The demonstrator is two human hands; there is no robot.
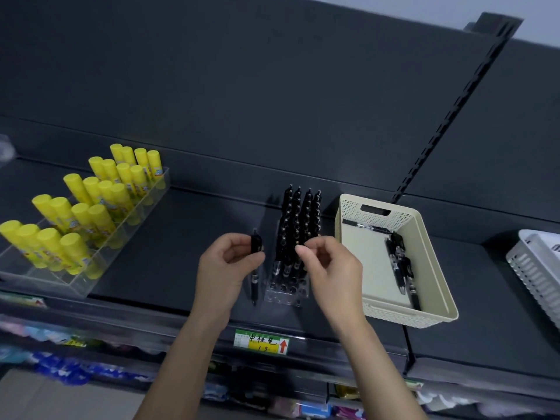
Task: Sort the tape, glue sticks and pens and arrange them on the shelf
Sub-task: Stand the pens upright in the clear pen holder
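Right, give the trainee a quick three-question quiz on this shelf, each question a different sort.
1. True or false: the left hand holds a black pen.
2. Where do the loose pens lie? A) beige basket B) white basket C) clear tray
3. Fill in: the right hand is at the clear pen ____, whose front holes are empty.

Key: 1 true; 2 A; 3 holder.

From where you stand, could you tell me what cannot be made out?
- Head view: right hand hides the pen holder's near pens.
- Grey basket: cut by the right edge.
- Price label: small print too small.
- Lower-shelf goods: blurred.
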